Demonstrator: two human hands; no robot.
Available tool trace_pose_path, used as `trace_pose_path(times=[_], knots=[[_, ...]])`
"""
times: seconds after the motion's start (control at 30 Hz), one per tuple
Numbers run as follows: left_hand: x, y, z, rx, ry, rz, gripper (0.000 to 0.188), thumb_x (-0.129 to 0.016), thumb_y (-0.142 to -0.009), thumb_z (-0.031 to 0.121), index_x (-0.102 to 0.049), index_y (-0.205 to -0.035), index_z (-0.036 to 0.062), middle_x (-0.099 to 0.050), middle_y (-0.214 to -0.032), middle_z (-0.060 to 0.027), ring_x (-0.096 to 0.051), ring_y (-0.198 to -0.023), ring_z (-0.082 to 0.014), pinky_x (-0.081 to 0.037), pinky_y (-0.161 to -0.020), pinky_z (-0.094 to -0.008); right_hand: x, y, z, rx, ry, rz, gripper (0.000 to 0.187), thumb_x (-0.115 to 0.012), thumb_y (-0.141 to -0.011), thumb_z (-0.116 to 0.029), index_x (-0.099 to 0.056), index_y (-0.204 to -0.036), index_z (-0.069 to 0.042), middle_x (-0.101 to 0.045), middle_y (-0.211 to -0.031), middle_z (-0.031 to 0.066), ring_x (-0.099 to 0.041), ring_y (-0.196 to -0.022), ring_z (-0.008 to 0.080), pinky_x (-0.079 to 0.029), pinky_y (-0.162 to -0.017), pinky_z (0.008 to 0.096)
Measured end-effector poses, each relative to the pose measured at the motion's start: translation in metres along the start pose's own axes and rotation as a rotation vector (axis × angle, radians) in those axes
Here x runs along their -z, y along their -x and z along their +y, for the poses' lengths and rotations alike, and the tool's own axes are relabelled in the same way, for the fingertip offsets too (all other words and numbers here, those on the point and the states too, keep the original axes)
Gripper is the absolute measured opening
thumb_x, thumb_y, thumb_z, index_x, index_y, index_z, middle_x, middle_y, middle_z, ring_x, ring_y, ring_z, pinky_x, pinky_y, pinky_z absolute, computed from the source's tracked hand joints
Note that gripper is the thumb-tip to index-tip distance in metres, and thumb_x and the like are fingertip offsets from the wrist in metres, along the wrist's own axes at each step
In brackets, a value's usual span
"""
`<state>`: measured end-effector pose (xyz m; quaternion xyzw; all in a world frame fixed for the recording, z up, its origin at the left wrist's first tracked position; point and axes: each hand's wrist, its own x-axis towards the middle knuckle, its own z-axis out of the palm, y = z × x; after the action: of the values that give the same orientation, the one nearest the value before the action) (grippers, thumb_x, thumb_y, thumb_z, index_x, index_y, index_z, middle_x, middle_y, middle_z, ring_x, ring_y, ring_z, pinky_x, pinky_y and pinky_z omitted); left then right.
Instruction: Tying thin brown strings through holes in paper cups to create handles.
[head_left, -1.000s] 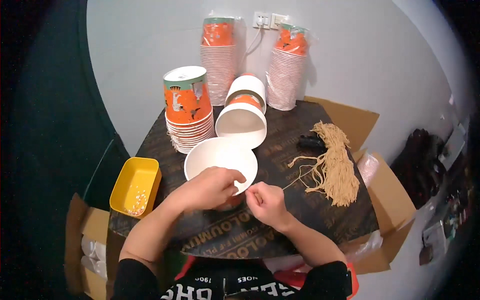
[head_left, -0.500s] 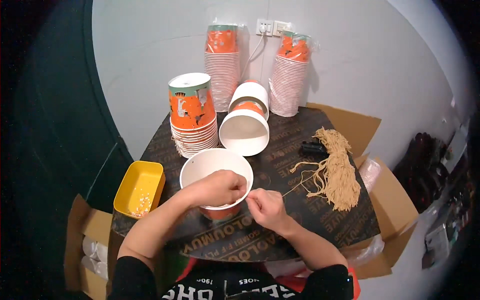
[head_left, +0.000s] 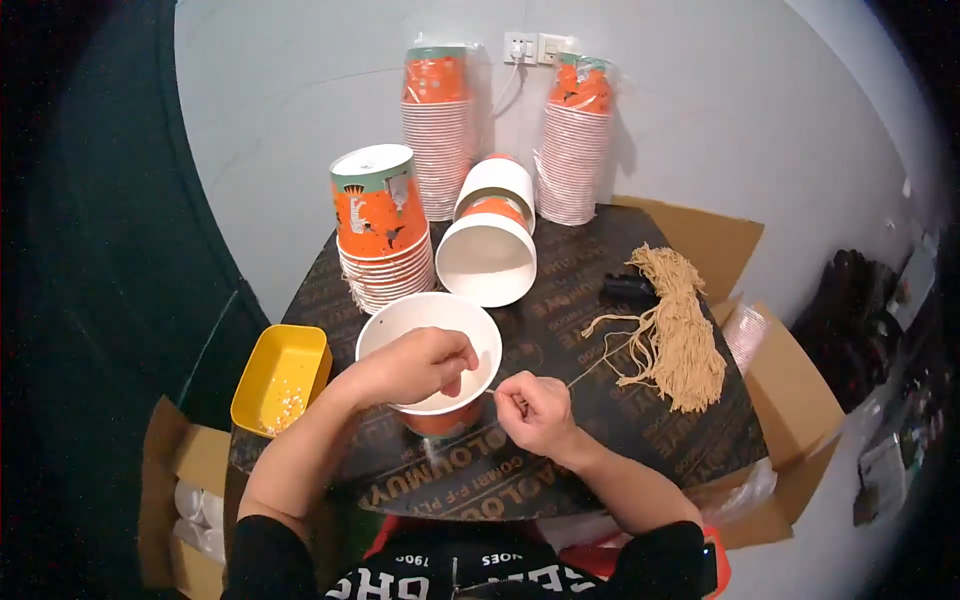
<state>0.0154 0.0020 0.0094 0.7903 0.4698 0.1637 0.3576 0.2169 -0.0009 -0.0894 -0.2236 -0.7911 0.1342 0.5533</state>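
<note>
A white-lined paper bucket (head_left: 430,312) with an orange outside stands upright in front of me. My left hand (head_left: 425,362) hangs over its mouth, fingers bent downward and slightly apart; I see nothing held, though some fingertips are hidden. Just outside the bucket's right rim, my right hand (head_left: 535,412) pinches a thin beige cord (head_left: 585,374). A short end of this cord shows between the fingers and the rim. On its other side it runs toward a bundle of beige cords (head_left: 685,335) lying on the table's right.
Nested buckets (head_left: 382,215) stand upside down at the left, with two wrapped stacks (head_left: 438,150) (head_left: 575,150) against the wall. More buckets (head_left: 487,262) lie on their sides. A yellow tray (head_left: 268,365) holds small white pieces. Cardboard boxes (head_left: 790,400) flank the table; a black object (head_left: 628,289) sits by the cords.
My left hand has drawn back from the bucket's right inner wall, and its fingers have loosened. My right hand has barely moved and keeps its pinch on the cord.
</note>
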Motion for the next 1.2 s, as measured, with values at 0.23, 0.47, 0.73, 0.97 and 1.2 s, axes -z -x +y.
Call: trace_pose_path(times=[0.23, 0.47, 0.73, 0.97, 1.2], knots=[[-0.002, 0.000, -0.002, -0.012, -0.019, -0.052, 0.020, -0.052, -0.090, 0.009, -0.062, -0.104, -0.0026, -0.069, -0.080, -0.0110, -0.066, -0.073, -0.0175, -0.051, -0.072, -0.0319, -0.001, 0.002, 0.002, -0.024, 0.017, -0.007, 0.013, -0.066, -0.074, 0.002, -0.055, -0.075, -0.004, -0.052, -0.054, 0.0074, -0.055, -0.045, 0.0212, -0.042, -0.044, 0.0324], [-0.001, -0.002, 0.001, -0.067, -0.111, -0.082, 0.027, -0.060, -0.086, 0.010, -0.064, -0.111, -0.0012, -0.069, -0.090, -0.0143, -0.066, -0.084, -0.0219, -0.050, -0.079, -0.0332, -0.002, -0.001, 0.000, 0.004, 0.053, 0.006, 0.014, -0.066, -0.073, 0.001, -0.054, -0.073, -0.005, -0.055, -0.058, 0.0100, -0.059, -0.049, 0.0263, -0.046, -0.046, 0.0353], [-0.002, -0.004, 0.000, -0.110, -0.136, -0.115, 0.025, -0.062, -0.086, 0.010, -0.065, -0.109, -0.0007, -0.069, -0.091, -0.0142, -0.065, -0.084, -0.0218, -0.050, -0.079, -0.0329, -0.003, 0.000, 0.000, 0.031, 0.073, 0.002, 0.014, -0.066, -0.074, 0.001, -0.054, -0.075, -0.004, -0.057, -0.061, 0.0114, -0.060, -0.051, 0.0278, -0.046, -0.046, 0.0370], [-0.005, -0.007, -0.002, -0.126, -0.067, -0.159, 0.017, -0.061, -0.085, 0.007, -0.066, -0.099, 0.0003, -0.067, -0.079, -0.0089, -0.062, -0.075, -0.0163, -0.049, -0.072, -0.0302, -0.003, 0.001, 0.000, 0.045, 0.075, 0.008, 0.013, -0.066, -0.074, 0.002, -0.054, -0.077, -0.004, -0.056, -0.062, 0.0115, -0.060, -0.051, 0.0285, -0.046, -0.046, 0.0368], [-0.009, -0.007, -0.005, -0.181, -0.069, -0.130, 0.007, -0.059, -0.084, 0.006, -0.062, -0.086, 0.0010, -0.063, -0.072, -0.0075, -0.057, -0.067, -0.0150, -0.046, -0.067, -0.0312, -0.005, 0.003, 0.001, 0.043, 0.051, -0.006, 0.012, -0.065, -0.075, 0.001, -0.056, -0.080, -0.004, -0.058, -0.064, 0.0121, -0.060, -0.053, 0.0288, -0.046, -0.047, 0.0368]])
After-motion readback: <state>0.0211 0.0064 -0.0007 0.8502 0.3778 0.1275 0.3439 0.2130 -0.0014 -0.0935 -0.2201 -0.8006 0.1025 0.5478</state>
